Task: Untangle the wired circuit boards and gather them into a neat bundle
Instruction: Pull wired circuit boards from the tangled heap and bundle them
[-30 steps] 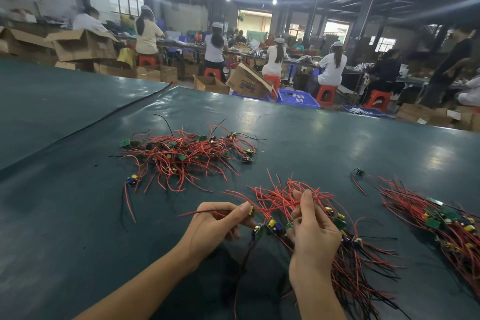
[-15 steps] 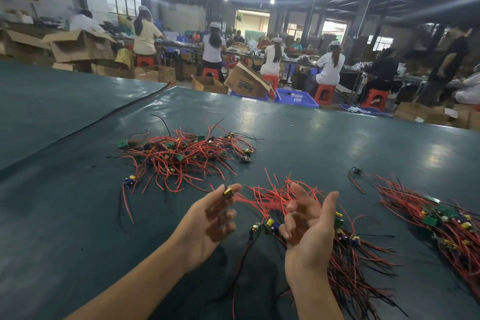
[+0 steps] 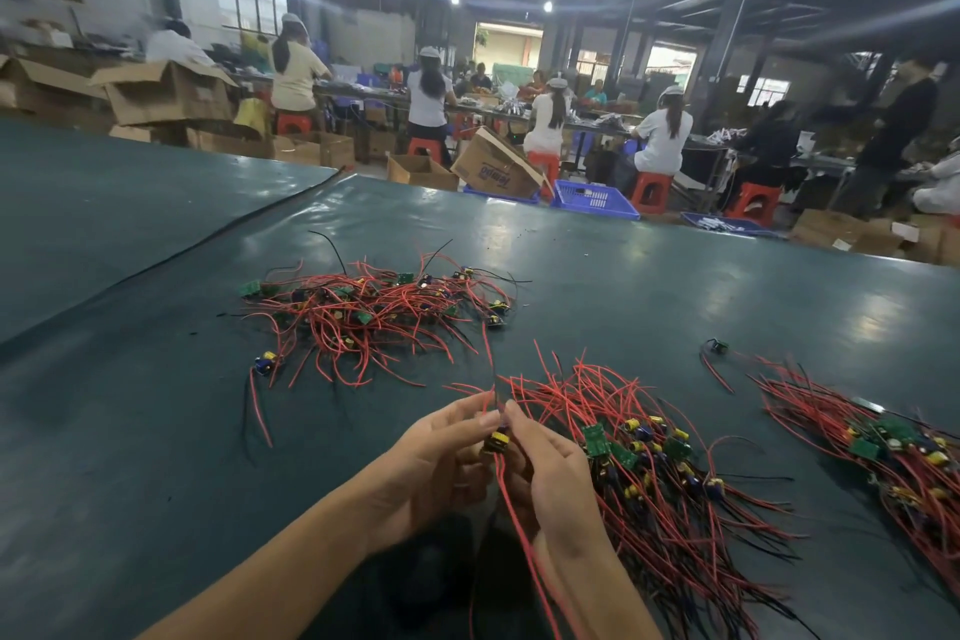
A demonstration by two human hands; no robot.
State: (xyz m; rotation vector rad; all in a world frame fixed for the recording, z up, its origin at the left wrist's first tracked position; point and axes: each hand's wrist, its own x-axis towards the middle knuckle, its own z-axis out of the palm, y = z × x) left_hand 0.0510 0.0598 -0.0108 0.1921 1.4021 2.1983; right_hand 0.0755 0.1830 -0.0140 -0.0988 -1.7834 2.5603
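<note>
Both hands, spread apart half a second earlier, now meet over the bench. We see the left hand and right hand pinching one wired circuit board between their fingertips, its red leads trailing toward us. It sits just left of the aligned bundle, and the tangled pile lies beyond. We judge that one unit is freed and ready to join the bundle.

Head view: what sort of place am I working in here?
Probably an electronics assembly workshop: heaps of small green circuit boards with red and black wires on a long dark green table, capped workers seated on red plastic stools, and open brown cardboard cartons.
</note>
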